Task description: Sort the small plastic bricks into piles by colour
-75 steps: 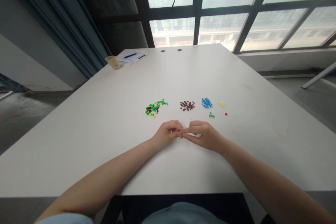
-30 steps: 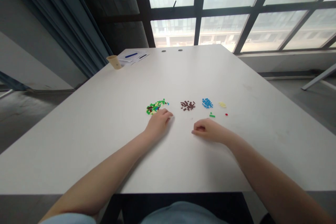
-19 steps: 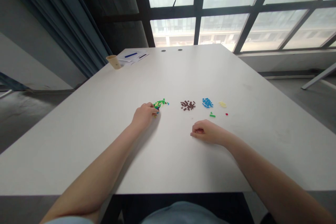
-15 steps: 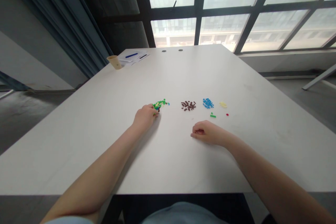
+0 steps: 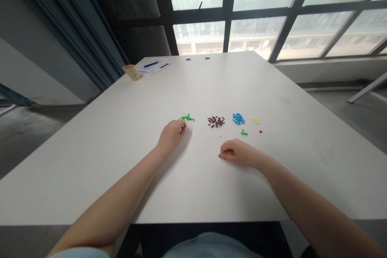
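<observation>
My left hand (image 5: 171, 134) is closed, fingertips together, just in front of a small mixed pile of mostly green toy bricks (image 5: 186, 118). Its fingers hide part of that pile, and anything between them is too small to make out. On the bare tabletop right of centre rests my right hand (image 5: 237, 152), its fingers curled and thumb tucked in. Whether it holds anything is hidden. Beyond it lie a pile of brown bricks (image 5: 216, 121) and a pile of blue bricks (image 5: 238, 119). Closer are a few green bricks (image 5: 244, 133).
Some pale yellow bricks (image 5: 256, 120) and a single red brick (image 5: 260, 132) lie at the right. At the far left of the white table (image 5: 211, 88) stand a paper cup (image 5: 131, 72) and papers (image 5: 146, 69) with a blue pen (image 5: 151, 64). Windows rise behind.
My left hand has drawn slightly right and turned, its fingers closing; the coloured bricks that showed at its fingertips are now mostly out of sight. The right hand stays put.
</observation>
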A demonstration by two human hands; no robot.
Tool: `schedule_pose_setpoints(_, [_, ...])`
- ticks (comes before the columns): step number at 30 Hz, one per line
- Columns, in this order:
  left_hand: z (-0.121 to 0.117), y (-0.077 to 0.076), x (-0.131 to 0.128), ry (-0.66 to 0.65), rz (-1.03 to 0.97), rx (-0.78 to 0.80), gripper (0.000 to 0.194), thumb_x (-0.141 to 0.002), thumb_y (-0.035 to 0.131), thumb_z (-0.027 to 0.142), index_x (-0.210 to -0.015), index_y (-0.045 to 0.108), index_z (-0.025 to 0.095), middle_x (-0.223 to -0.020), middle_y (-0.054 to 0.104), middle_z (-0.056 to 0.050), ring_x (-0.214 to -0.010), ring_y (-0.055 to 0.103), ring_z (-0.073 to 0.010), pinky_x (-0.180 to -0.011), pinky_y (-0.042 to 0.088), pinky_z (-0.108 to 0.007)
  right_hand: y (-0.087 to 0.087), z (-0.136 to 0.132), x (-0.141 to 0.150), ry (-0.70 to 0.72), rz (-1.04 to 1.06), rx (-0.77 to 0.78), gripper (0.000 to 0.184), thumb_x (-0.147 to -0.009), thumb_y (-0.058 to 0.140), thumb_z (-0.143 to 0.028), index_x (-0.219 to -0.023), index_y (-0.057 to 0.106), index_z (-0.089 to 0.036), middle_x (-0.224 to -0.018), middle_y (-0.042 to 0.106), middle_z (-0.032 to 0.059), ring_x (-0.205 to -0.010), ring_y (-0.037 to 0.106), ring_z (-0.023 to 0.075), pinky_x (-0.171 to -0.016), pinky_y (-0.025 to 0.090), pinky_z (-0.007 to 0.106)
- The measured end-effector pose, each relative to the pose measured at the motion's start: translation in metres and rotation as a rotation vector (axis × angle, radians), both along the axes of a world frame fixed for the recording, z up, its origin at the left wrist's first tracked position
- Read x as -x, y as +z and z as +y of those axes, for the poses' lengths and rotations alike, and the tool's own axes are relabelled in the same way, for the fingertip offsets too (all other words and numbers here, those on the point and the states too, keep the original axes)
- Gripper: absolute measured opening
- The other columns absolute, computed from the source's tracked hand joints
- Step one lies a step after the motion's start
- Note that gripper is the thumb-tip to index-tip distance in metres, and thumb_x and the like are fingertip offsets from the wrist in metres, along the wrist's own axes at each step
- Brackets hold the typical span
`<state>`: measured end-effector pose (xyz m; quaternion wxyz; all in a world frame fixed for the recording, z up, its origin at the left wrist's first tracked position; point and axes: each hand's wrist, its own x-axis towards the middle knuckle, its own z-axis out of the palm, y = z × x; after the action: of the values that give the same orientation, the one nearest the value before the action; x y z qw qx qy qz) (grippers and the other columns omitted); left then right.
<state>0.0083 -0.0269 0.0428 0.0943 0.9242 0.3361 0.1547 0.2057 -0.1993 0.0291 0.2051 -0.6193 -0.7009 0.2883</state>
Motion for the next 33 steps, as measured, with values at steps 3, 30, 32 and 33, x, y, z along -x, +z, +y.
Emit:
schedule_pose_setpoints(3, [-0.005, -0.002, -0.003, -0.022, -0.199, 0.241, 0.018, -0.079, 0.048, 0.027, -0.085, 0.062, 0.018, -0.082, 0.065, -0.005, -0.076, 0.057, -0.0168, -0.071, 0.042, -0.028, 0.000, 0.000, 0.000, 0.002, -0.004, 0.001, 0.025, -0.078, 0.049, -0.030, -0.057, 0.047, -0.017, -0.055, 0.041, -0.0032, -0.054, 0.035, 0.0090, -0.053, 0.026, 0.023])
schedule_pose_setpoints(30, [-0.056, -0.027, -0.024, -0.292, -0.580, 1.543, 0.036, -0.049, 0.081, 0.038, -0.065, 0.063, 0.011, -0.058, 0.053, 0.002, -0.056, 0.043, -0.0062, -0.054, 0.028, -0.021, 0.007, 0.000, 0.004, -0.008, -0.032, 0.039, 0.024, -0.077, 0.051, -0.028, -0.056, 0.051, -0.016, -0.052, 0.038, -0.0043, -0.052, 0.031, 0.0081, -0.053, 0.024, 0.023])
schedule_pose_setpoints(32, [-0.055, -0.027, -0.024, -0.312, -0.582, 1.544, 0.036, -0.048, 0.081, 0.037, -0.065, 0.063, 0.011, -0.060, 0.054, 0.001, -0.057, 0.044, -0.0066, -0.055, 0.028, -0.021, 0.008, 0.000, 0.003, -0.006, -0.027, 0.041, 0.024, -0.077, 0.051, -0.028, -0.057, 0.052, -0.016, -0.052, 0.038, -0.0043, -0.052, 0.031, 0.0080, -0.052, 0.024, 0.023])
schedule_pose_setpoints(33, [-0.055, -0.027, -0.024, -0.323, -0.582, 1.546, 0.035, -0.048, 0.081, 0.037, -0.065, 0.064, 0.011, -0.060, 0.054, 0.001, -0.057, 0.044, -0.0067, -0.055, 0.028, -0.021, 0.008, 0.000, 0.003, -0.004, -0.025, 0.045, 0.023, -0.077, 0.051, -0.028, -0.058, 0.052, -0.016, -0.053, 0.038, -0.0044, -0.052, 0.031, 0.0079, -0.052, 0.024, 0.023])
